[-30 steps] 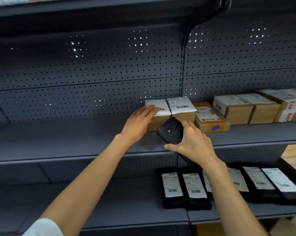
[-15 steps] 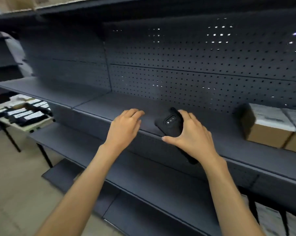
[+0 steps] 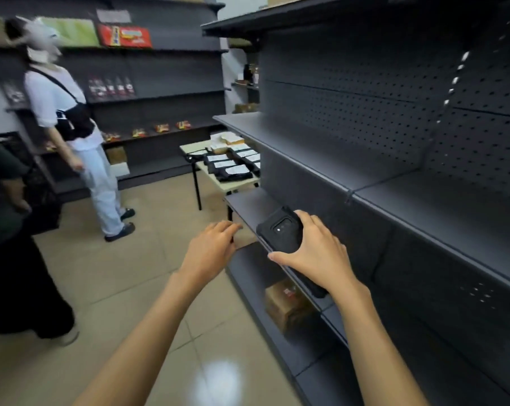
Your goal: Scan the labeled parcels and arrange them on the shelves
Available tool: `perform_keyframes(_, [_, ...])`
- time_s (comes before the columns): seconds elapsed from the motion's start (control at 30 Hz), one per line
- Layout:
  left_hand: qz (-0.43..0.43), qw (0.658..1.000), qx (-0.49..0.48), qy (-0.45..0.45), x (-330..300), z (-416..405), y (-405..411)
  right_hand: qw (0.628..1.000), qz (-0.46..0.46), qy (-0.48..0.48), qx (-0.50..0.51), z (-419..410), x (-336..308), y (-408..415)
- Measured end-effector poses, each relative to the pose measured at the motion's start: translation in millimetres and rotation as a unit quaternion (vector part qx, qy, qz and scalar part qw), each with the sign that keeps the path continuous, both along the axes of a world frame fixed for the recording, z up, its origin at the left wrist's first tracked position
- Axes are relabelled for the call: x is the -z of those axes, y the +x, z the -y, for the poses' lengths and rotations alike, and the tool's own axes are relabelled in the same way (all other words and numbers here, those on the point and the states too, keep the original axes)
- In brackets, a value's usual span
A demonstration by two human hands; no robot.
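The right hand [image 3: 315, 253] is wrapped around a black handheld scanner [image 3: 281, 231], thumb along its near edge and fingers curled over the top, the device's lens side facing up, held out in front of the dark grey shelves [image 3: 321, 148] that run down the right. The left hand [image 3: 211, 249] floats just beside it, palm down, fingers relaxed and slightly bent, holding nothing and touching nothing. Both forearms reach forward from the bottom of the view, bare. Over by the far end of the shelving unit stands a tabletop [image 3: 218, 183] on thin dark legs, and there are the labeled parcels [image 3: 233, 168]: a cluster of flat black ones with white labels facing up, lying side by side, and a few brown boxes [image 3: 227, 140] with white labels behind them at the far edge. They are well apart from both hands. Down low on a bottom shelf, below the scanner, sits one brown cardboard box [image 3: 286, 303], blurred, markings unreadable. The perforated back panel [image 3: 394, 98] of the unit fills the right side. On the left, a person in a white top and pale trousers [image 3: 72, 127] stands on the tiled floor [image 3: 124, 288] before another rack of shelves [image 3: 165, 83] carrying small packets, and a figure in dark clothing [image 3: 10, 230] is at the left edge.
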State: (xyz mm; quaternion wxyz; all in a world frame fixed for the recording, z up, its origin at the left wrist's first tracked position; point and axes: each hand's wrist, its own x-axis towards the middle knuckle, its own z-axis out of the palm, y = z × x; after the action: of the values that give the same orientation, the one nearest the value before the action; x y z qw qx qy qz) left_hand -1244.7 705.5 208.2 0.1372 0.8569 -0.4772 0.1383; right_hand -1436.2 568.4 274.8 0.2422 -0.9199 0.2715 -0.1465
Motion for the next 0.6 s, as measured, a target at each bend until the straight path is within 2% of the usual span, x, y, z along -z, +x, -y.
perform_keyframes(0.27, [-0.075,0.989,-0.119,0.035,63.0,-60.3,130.2,0.994,-0.061,0.032,-0.085,-15.6,51.7,153.0])
perform_keyframes(0.6, [-0.136,0.969,-0.191,0.080,120.1,-38.6,321.2,0.984,-0.108,0.087,-0.113,34.3,115.5,365.5])
